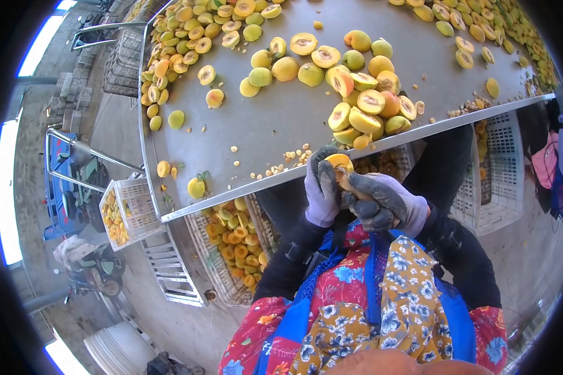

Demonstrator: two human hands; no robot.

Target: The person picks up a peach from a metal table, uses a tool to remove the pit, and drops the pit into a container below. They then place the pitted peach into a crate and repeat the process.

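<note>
While both gloved hands meet just off the near edge of the counter (256,119), above the lap, the left hand (321,190) has its fingers curled closed around a yellow fruit half (339,162). The right hand (385,201) presses against that fruit from the other side, its fingers bent inward; whether they also clasp a tool cannot be told. A metal lip (263,184) borders the near side, with loose pits (291,154) scattered along it. Right beyond the hands, a heap of halved fruit (370,102) crowds the lip, while grey metal opens out to its left and right. Below, a fruit-filled crate (208,265) stands left of the lap and a white crate (507,144) to the right. Farther left, another crate (145,206) sits beside the counter's corner, above a slatted frame (172,267).
</note>
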